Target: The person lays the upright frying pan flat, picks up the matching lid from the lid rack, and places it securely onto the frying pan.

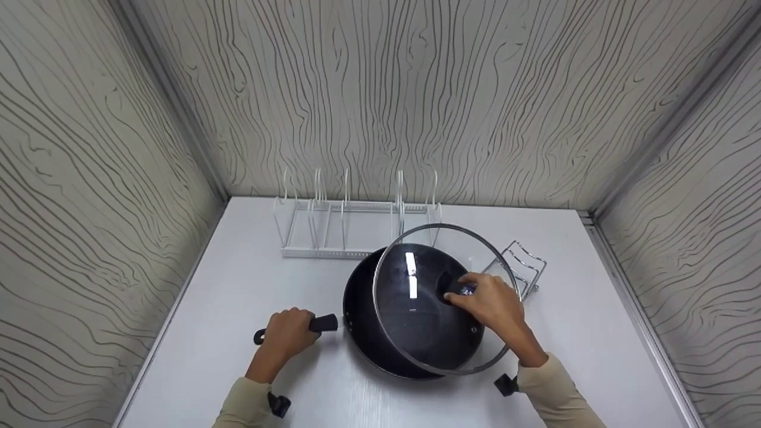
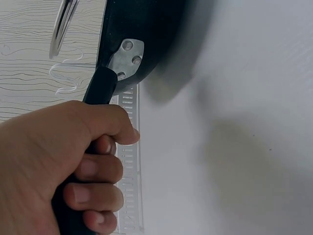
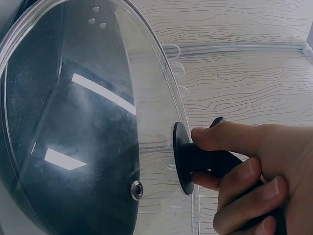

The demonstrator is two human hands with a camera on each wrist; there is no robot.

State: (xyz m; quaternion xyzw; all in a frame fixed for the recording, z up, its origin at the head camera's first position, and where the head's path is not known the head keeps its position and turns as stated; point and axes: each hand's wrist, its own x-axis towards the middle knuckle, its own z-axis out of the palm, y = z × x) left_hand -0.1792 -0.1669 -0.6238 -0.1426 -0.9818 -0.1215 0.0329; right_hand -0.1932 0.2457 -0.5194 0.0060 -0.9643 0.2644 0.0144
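A black wok point(image 1: 368, 333) is in the middle of the head view, its long black handle point(image 1: 324, 323) pointing left. My left hand point(image 1: 289, 334) grips that handle, and in the left wrist view the fingers point(image 2: 95, 169) curl round it below a riveted metal bracket point(image 2: 128, 58). Over the wok, shifted to the right of its rim, is a round glass lid point(image 1: 410, 333) with a metal edge. My right hand point(image 1: 490, 300) holds the lid by its black knob point(image 3: 195, 159), thumb and fingers about it. Through the glass the wok's dark inside shows.
Behind the wok stands a white wire rack point(image 1: 321, 254) with upright dividers, close to the back wall. A small chrome wire stand point(image 1: 532, 267) sits to the right, partly behind the lid. Wood-grain panels point(image 1: 368, 107) enclose the white table point(image 1: 238, 267) at the back and sides.
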